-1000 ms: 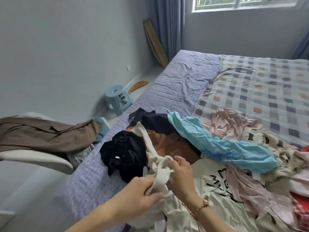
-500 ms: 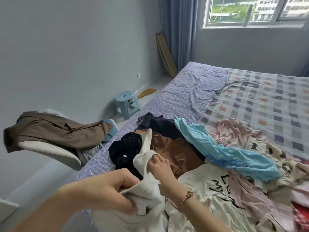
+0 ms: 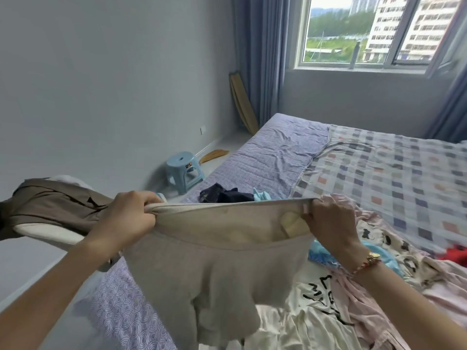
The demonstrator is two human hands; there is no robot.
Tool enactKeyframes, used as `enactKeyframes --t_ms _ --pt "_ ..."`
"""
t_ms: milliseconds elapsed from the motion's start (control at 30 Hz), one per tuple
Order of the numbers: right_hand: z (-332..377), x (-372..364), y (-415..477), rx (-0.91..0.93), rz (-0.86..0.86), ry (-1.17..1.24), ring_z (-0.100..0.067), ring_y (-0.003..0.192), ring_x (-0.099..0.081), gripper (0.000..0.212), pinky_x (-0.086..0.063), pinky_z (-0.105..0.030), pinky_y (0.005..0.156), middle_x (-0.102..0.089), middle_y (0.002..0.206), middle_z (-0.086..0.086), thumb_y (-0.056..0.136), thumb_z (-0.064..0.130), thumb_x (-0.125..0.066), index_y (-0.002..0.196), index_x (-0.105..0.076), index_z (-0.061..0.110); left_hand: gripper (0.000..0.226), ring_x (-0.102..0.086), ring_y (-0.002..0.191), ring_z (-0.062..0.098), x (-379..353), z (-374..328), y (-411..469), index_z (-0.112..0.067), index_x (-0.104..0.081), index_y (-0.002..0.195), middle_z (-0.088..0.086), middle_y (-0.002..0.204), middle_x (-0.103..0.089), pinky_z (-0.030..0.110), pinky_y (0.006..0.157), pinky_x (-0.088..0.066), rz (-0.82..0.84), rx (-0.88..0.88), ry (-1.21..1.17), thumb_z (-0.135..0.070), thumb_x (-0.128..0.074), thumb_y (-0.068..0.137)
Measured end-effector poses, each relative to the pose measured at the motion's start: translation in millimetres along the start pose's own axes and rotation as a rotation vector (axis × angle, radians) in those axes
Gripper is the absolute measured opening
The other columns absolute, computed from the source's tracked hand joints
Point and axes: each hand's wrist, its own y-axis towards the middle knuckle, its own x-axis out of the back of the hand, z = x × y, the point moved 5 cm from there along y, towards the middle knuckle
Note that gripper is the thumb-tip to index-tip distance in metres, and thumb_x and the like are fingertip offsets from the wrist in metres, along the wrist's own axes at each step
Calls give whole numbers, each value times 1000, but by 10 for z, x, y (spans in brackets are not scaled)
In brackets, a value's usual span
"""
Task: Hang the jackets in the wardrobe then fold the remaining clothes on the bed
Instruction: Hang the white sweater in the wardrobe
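Grey walls and a bright window [image 3: 353, 29] stand behind the bed [image 3: 273, 152], whose purple sheet lies half under a checked blanket [image 3: 391, 173]. Both my hands grip the beige garment [image 3: 214, 261] by its waistband, my left hand [image 3: 126, 218] curled round one end and my right hand [image 3: 331, 223] pinching the other. I hold it stretched and lifted above the near edge of the bed, its legs hanging down.

By my reckoning the folding has barely begun. No folded stack shows anywhere, and a loose heap lies on the bed to my right: a white tee with black print [image 3: 310, 299], a pink garment [image 3: 353, 306], a light blue one [image 3: 381, 256], and a dark navy one [image 3: 222, 195] further up.

No wardrobe is in view, so I cannot say whether the jackets are hung. A brown garment [image 3: 55, 205] drapes over the chair [image 3: 48, 229] at my left — possibly one of them. No basket or drawer shows either.
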Motion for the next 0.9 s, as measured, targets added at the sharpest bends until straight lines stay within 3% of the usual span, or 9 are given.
enactKeyframes --t_ms 67,167,267,334,467,567,701,801,901 --pt "-200 117 29 -172 -17 90 -32 38 -55 41 -45 -34 43 -53 45 -16 42 13 -90 60 -54 3 37 -60 91 30 39 -26 67 -20 -71 86 11 89 -68 30 74 -41 -131 -28 43 6 -53 66" --pt "-574 329 6 -379 -114 180 -41 73 -61 39 -47 -42 62 -58 90 -23 70 17 -76 96 -54 -2 39 -52 84 27 110 -269 54 -6 -71 94 11 85 -59 25 73 -31 -272 -165 14 15 -50 69" --pt "-708 337 -53 -250 -105 304 -40 104 -53 38 -44 -45 84 -53 113 -20 76 5 -66 113 -59 2 34 -53 81 25 171 -525 16 -6 -68 89 7 81 -60 22 68 -31 -327 -280 -78 1 -40 70" --pt "-780 378 -106 -199 -39 613 -28 113 -50 31 -38 -41 96 -56 117 -9 74 5 -58 103 -68 12 32 -51 77 24 158 -601 118 -8 -63 83 7 76 -60 19 63 -34 -315 -236 -235 -5 -35 68" --pt "-807 474 -300 -341 195 1151 -6 55 -51 25 -37 -25 57 -59 60 2 63 39 -59 57 -64 15 38 -50 85 23 -32 -551 467 -8 -60 84 12 86 -60 33 73 -36 -249 -95 -442 -18 -32 62" --pt "-871 531 -443 -343 250 1111 -15 59 -47 77 -32 -26 56 -53 64 -10 61 76 -61 65 -63 -1 32 -45 74 22 -199 -643 558 -4 -57 72 11 73 -55 32 60 -33 -171 -97 -333 -27 -37 63" --pt "-1129 631 -631 -403 285 1140 -22 70 -60 76 -47 -22 57 -67 83 -24 70 65 -65 97 -67 -6 44 -45 58 14 -377 -801 622 -5 -60 65 2 57 -52 23 52 -31 121 -276 -223 -48 -56 58" --pt "-1206 781 -772 -395 415 1327 -17 79 -70 62 -55 -20 62 -73 91 -11 55 65 -75 87 -77 12 41 -49 53 1 -484 -889 618 -25 -66 66 -9 57 -56 17 53 -36 368 -361 -136 -58 -57 44" --pt "-1336 942 -936 -421 477 1359 -12 71 -69 43 -52 -18 58 -73 82 -5 54 53 -82 76 -78 17 48 -53 63 3 -547 -1161 573 -29 -67 83 -12 65 -58 14 59 -37 621 -432 -177 -45 -58 38"
